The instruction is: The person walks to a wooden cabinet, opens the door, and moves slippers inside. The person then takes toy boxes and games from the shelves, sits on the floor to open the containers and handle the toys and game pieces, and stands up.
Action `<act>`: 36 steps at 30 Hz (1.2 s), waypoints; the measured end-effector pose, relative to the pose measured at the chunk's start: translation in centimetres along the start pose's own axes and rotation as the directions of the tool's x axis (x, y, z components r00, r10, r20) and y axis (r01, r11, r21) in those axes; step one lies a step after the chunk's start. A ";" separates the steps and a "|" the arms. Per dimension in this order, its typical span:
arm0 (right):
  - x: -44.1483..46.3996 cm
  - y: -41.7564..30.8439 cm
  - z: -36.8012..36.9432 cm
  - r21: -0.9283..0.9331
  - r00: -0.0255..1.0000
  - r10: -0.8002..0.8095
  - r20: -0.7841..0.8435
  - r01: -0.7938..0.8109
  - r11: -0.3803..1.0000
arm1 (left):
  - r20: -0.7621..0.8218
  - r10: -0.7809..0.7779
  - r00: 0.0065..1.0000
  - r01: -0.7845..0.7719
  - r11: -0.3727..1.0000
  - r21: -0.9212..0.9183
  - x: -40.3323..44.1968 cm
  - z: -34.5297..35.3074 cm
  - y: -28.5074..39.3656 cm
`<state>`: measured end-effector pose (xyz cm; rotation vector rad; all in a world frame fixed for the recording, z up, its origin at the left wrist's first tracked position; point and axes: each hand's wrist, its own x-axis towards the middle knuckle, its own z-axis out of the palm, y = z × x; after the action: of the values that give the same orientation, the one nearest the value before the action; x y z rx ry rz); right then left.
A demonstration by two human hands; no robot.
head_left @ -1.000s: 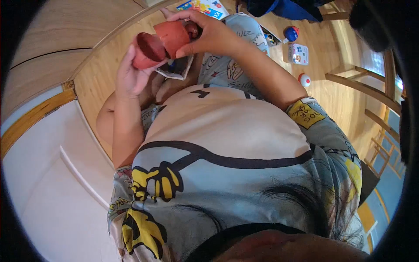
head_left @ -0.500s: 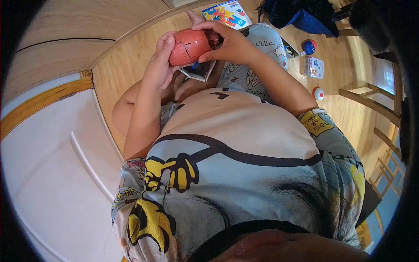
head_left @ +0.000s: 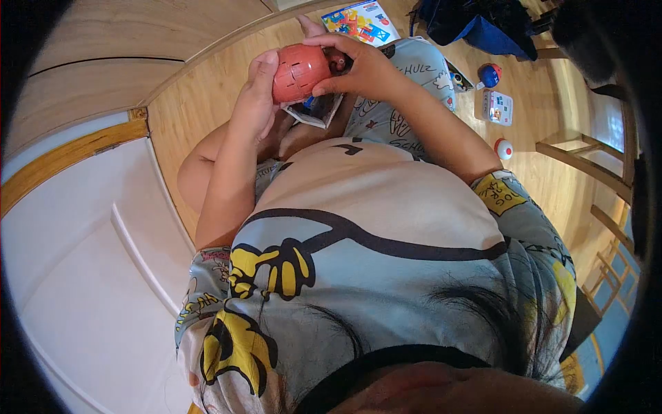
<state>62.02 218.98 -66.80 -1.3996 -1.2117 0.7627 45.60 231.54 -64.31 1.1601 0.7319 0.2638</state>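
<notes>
A red toy barrel (head_left: 301, 72) with narrow slots in its wall is held between both hands, lying on its side above my lap. My left hand (head_left: 258, 90) is closed around its left end, thumb on top. At the other end my right hand (head_left: 364, 71) curls its fingers and thumb around the rim. A dark reddish-brown piece (head_left: 338, 62) shows in that end, partly hidden by my right hand. Just below the barrel is an open white-edged box (head_left: 318, 122) with something blue and dark inside, partly covered.
On the floor ahead lies a colourful printed box (head_left: 362, 22). To the right are a dark blue bag (head_left: 476, 31), a blue-and-red round toy (head_left: 489, 74), a clear plastic box (head_left: 497, 108), a white round object (head_left: 504, 148) and wooden chair legs (head_left: 585, 157). A white door panel (head_left: 89, 262) stands left.
The barrel has turned a little in my hands, so its slots sit differently, and it has shifted slightly right. Both hands keep their hold.
</notes>
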 end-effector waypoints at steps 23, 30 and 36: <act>-0.2 0.4 0.2 0.076 0.971 -0.221 -0.091 0.228 0.971 | -0.015 0.545 0.838 -0.467 0.732 0.496 0.1 0.2 -1.0; 0.0 0.6 0.0 0.079 0.960 -0.263 -0.092 0.270 0.960 | 0.068 0.674 0.735 -0.560 0.548 0.621 -0.3 0.4 -0.6; 0.2 0.8 0.2 -0.056 0.973 -0.211 -0.093 0.207 0.977 | -0.046 0.531 0.846 -0.476 0.793 0.381 0.3 0.5 -0.7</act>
<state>62.06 219.27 -67.55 -1.3061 -1.2821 0.5163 45.99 231.04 -64.96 1.6978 0.5990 0.7007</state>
